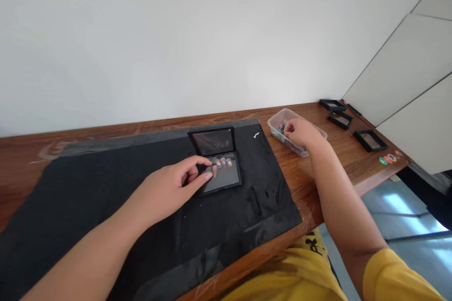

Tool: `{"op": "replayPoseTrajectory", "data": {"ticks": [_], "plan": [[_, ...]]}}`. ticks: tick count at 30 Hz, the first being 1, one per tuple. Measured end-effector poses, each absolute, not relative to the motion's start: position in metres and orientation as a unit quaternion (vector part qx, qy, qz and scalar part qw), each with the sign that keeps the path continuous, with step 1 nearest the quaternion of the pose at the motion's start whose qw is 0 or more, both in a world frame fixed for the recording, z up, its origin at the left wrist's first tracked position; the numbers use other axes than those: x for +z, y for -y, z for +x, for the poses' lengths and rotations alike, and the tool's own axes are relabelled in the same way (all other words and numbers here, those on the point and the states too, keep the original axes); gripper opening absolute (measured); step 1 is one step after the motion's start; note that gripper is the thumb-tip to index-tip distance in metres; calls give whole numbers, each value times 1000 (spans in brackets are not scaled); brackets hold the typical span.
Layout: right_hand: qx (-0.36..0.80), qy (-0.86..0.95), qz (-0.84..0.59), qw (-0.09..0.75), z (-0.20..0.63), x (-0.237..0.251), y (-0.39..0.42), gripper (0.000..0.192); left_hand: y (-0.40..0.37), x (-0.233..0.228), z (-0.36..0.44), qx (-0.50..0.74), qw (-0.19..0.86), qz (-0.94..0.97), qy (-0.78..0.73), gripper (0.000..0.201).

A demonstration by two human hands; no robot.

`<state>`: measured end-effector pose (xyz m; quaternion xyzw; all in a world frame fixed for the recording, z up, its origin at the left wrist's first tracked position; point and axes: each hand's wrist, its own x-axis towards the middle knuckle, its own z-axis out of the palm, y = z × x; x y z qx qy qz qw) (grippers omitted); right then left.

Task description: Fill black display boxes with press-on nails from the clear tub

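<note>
Currently your left hand (169, 188) pins the open display case (221, 167) by its fingertips, while your right hand (300, 132), farther right, closes on pieces inside the clear tub (278, 120).

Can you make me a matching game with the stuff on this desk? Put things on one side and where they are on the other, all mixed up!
Things:
1. Left hand
2. Right hand
3. Open black case
4. Small colourful pieces

Places:
A. Inside the clear plastic tub
B. On the bare wooden desk, near its right corner
C. On the black mat, lid up
D. Fingertips on the open case's left edge

Pairs: 1-D, 2-A, 3-C, 4-B
</note>
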<state>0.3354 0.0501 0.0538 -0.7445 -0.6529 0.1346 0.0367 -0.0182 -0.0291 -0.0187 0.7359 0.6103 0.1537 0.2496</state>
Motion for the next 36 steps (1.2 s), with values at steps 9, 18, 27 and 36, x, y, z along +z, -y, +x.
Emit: {"op": "replayPoseTrajectory", "data": {"ticks": [9, 18, 27, 36], "plan": [[114, 641, -755, 77, 334, 56, -49, 38, 27, -17, -18, 149, 260, 731, -612, 59], [129, 632, -764, 20, 331, 56, -49, 16, 28, -20, -19, 158, 252, 729, -616, 58], [121, 634, -763, 30, 334, 53, -51, 17, 29, -14, -13, 135, 241, 720, -636, 66], [122, 629, -766, 45, 336, 50, -50, 42, 30, -14, -9, 148, 247, 706, -647, 59]]}}
